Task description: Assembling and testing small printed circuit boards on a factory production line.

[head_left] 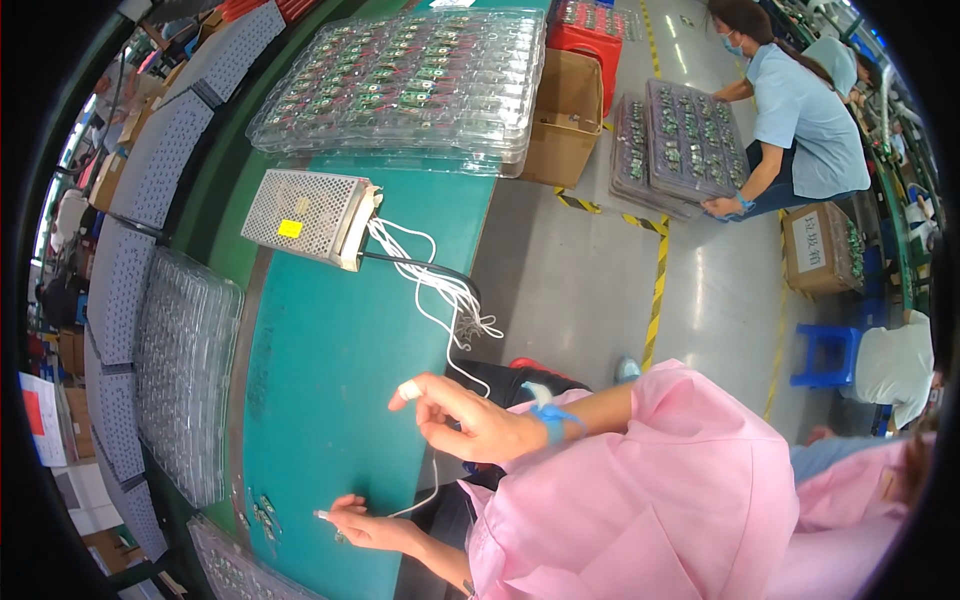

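Note:
My right hand (465,418) is raised over the edge of the green table mat (330,370), index finger stretched out with a white finger cot, other fingers loosely bent. Nothing shows in it; a blue band circles its wrist. Lower in the picture, my left hand (365,525) is close above the mat, its fingers drawn together near a tiny greenish thing I cannot make out. Beside its fingertips lie several small circuit boards (265,515). A thin white cable (437,470) runs down to the left wrist area.
A perforated metal power supply (305,215) trails bundled white cables (455,300). Stacked clear trays of boards (400,85) stand beyond it. More clear trays (185,370) line the left side. Across the aisle, a person in light blue (805,125) grips board trays (690,140) near a cardboard box (822,248).

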A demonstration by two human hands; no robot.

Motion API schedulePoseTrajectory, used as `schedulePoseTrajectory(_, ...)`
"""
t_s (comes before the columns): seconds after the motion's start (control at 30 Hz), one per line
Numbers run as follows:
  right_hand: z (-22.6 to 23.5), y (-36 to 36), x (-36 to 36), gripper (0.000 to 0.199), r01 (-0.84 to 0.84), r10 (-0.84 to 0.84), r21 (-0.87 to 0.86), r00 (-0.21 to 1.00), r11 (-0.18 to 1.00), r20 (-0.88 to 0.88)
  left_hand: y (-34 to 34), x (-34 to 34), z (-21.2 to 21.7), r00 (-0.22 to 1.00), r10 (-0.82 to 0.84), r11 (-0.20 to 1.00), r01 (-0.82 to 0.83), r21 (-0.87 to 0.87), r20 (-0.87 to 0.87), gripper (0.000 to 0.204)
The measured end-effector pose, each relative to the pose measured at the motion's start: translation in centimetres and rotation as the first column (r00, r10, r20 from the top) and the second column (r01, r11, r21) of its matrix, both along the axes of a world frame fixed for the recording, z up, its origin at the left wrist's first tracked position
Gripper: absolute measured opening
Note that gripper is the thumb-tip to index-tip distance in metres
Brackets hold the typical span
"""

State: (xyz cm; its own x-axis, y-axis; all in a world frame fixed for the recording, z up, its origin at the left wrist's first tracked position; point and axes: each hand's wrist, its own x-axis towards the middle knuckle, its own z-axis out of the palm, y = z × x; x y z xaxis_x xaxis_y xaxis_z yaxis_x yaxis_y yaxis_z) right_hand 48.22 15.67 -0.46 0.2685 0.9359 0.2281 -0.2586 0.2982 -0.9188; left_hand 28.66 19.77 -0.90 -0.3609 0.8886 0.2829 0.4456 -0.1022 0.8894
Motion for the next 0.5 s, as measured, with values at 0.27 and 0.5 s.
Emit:
schedulePoseTrajectory(0.27, -0.9, 0.0, -0.1, 0.046, 0.006, -0.006, -0.008, 1.0, 1.0, 0.005, 0.0, 0.4, 0.0, 1.0, -0.014, 1.0, 0.015, 0.005, -0.023, 0.047)
schedulePoseTrajectory(0.5, 1.1, 0.5, 1.0, 0.039, 0.036, -0.036, -0.006, 0.999, 0.999, 0.002, 0.6, 1.3, 0.3, 0.999, -0.011, 1.0, 0.011, 0.001, 0.035, 0.045)
